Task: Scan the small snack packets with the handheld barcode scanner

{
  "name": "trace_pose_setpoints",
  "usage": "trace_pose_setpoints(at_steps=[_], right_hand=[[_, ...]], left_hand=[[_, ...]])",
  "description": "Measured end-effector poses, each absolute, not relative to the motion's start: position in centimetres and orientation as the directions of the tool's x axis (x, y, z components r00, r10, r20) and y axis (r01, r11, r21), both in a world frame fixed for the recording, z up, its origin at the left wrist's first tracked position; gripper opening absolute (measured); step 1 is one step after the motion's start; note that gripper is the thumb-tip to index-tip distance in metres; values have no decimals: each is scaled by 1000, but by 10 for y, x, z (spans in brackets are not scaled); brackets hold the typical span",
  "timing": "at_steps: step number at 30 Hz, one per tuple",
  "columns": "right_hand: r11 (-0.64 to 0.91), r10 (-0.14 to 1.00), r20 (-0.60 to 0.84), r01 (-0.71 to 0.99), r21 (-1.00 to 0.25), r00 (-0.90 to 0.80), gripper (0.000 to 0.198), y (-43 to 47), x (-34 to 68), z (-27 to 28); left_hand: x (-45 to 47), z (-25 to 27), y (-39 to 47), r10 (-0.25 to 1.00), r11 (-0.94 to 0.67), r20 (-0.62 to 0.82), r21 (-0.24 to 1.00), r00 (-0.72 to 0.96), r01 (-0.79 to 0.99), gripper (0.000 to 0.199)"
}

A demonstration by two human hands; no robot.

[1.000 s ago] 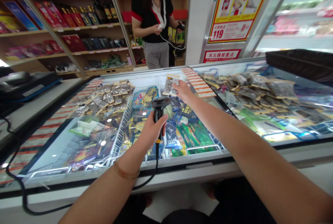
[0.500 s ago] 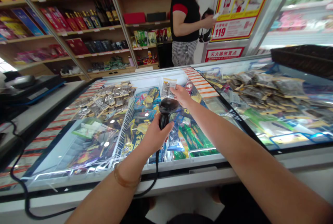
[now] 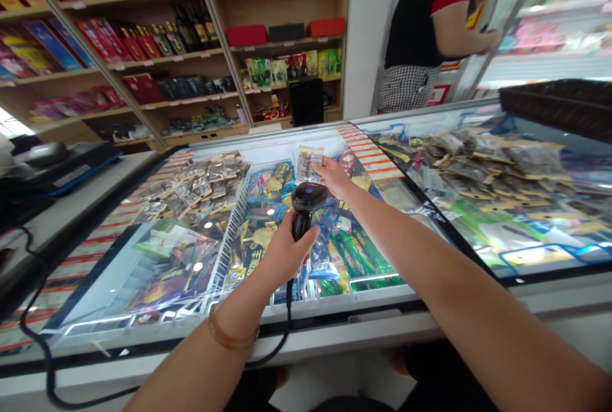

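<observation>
My left hand (image 3: 288,250) is wrapped round the handle of a black barcode scanner (image 3: 310,196), its cable hanging down past my wrist. Just beyond the scanner's head, my right hand (image 3: 333,176) pinches the right edge of a small clear packet (image 3: 307,164) with a tan header and dark contents. Both hands are above the glass top of a chest freezer (image 3: 268,310). Under the glass lie blue and yellow snack bags (image 3: 258,238) and green packages (image 3: 361,249). What the packet contains is too small to make out.
Small packets (image 3: 210,179) are heaped on the glass at left, and a larger pile (image 3: 482,166) lies right. A dark tray (image 3: 559,106) stands at far right. The black cable (image 3: 36,326) loops along the left. Behind, a person in a black top (image 3: 421,16) stands near loaded shelves (image 3: 167,55).
The person behind has moved to the right and turned further away, uncovering more shelf and a dark panel. My hands, the scanner and the packet stay almost in place.
</observation>
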State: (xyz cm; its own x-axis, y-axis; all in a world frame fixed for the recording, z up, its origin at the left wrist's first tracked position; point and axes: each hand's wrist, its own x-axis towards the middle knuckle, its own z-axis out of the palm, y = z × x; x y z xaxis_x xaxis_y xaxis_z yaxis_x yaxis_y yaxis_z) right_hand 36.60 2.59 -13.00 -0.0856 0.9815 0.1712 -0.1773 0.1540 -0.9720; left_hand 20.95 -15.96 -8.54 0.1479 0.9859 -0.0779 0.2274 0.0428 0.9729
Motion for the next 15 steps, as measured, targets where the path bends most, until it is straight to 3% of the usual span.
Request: trace_pose_setpoints(at_steps=[4,8,11,15], right_hand=[[180,980,189,-131,-975,-64,37,28,366,-132],[299,947,317,234,-925,46,21,28,366,-132],[259,933,340,429,-866,122,16,25,366,-128],[169,947,260,397,-902,186,14,21,360,-119]], left_hand=[[209,-87,-158,987,35,-73,968,145,250,33],[210,-90,-157,988,34,-67,974,142,226,35],[213,-90,-159,990,51,-67,991,124,127,35],[212,-81,-167,987,129,-120,988,112,-81,39]])
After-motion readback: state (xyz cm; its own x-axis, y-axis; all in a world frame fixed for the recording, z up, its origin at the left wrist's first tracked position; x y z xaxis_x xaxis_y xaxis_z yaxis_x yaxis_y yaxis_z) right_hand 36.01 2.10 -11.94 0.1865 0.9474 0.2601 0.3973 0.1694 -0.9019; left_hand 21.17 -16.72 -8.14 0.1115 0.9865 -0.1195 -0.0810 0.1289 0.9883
